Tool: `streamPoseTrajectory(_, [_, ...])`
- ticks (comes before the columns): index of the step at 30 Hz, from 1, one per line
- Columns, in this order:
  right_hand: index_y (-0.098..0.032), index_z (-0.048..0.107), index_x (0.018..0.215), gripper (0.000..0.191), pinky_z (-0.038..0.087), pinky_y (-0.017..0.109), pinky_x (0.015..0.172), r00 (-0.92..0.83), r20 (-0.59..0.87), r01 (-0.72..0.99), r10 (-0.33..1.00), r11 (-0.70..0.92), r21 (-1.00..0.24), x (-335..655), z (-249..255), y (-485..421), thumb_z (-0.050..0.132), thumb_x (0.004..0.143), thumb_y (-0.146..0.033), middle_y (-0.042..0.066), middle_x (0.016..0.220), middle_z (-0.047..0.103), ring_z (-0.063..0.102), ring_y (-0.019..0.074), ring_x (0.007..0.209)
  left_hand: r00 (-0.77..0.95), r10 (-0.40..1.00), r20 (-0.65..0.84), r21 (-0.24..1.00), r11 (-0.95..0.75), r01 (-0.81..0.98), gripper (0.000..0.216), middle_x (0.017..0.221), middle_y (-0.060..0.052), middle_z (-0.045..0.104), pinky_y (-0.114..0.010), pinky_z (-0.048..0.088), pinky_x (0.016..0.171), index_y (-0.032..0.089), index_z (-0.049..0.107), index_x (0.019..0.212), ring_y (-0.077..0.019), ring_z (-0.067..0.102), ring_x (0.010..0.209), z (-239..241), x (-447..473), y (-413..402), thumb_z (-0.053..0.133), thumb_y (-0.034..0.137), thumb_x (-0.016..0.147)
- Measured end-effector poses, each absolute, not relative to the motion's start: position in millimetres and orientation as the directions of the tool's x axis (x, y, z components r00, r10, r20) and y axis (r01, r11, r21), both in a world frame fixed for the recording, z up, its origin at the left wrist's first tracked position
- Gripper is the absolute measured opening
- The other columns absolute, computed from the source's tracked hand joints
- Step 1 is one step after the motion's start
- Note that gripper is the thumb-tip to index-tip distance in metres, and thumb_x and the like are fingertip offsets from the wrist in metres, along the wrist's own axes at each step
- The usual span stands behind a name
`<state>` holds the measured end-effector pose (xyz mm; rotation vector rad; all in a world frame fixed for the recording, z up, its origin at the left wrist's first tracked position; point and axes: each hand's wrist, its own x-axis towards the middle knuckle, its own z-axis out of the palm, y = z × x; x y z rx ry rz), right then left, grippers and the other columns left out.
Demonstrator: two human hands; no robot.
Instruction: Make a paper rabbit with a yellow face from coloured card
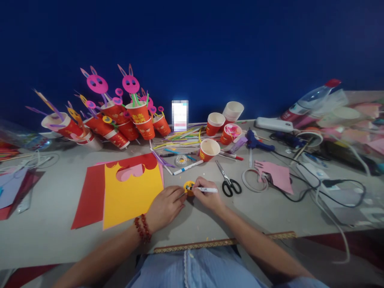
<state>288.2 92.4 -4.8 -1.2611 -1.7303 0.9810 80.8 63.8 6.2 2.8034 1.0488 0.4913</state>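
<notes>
A small yellow paper disc with dark eye-like marks lies on the table in front of me. The fingers of my left hand, with a red bead bracelet at the wrist, are closed at the disc's left edge and hold it. My right hand is closed round a white marker, its tip at the disc's face. To the right of that hand lie black-handled scissors. Left of my left hand are yellow paper with rounded cut-outs and red paper.
Red paper cups with pink rabbit faces stand at the back left. A paper cup, colored strips and a tape roll lie ahead. Rightward are a blue glue gun, black cables, and a bottle.
</notes>
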Motion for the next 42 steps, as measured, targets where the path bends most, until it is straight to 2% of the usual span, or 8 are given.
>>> streamPoseTrajectory(31, [-0.022, 0.05, 0.065, 0.013, 0.033, 0.026, 0.052, -0.161, 0.187, 0.329, 0.969, 0.231, -0.915, 289.1, -5.4, 93.0, 0.052, 0.075, -0.014, -0.004, 0.058, 0.05, 0.043, 0.0126, 0.053, 0.707, 0.658, 0.259, 0.212, -0.753, 0.623, 0.026, 0.119, -0.011, 0.065, -0.043, 0.051, 0.097, 0.013, 0.062, 0.118, -0.0262, 0.057, 0.113, 5.1, 80.4, 63.7, 0.056, 0.02, 0.094])
streamPoseTrajectory(42, [-0.023, 0.048, 0.062, 0.017, 0.034, 0.028, 0.052, -0.022, 0.21, 0.267, 0.977, 0.208, -0.941, 296.0, -3.9, 93.4, 0.052, 0.077, -0.017, -0.004, 0.058, 0.045, 0.041, 0.0141, 0.053, 0.714, 0.65, 0.258, 0.2, -0.759, 0.619, 0.028, 0.119, -0.012, 0.065, -0.043, 0.051, 0.096, 0.013, 0.06, 0.12, -0.0261, 0.057, 0.113, 4.9, 79.9, 63.9, 0.056, 0.02, 0.094])
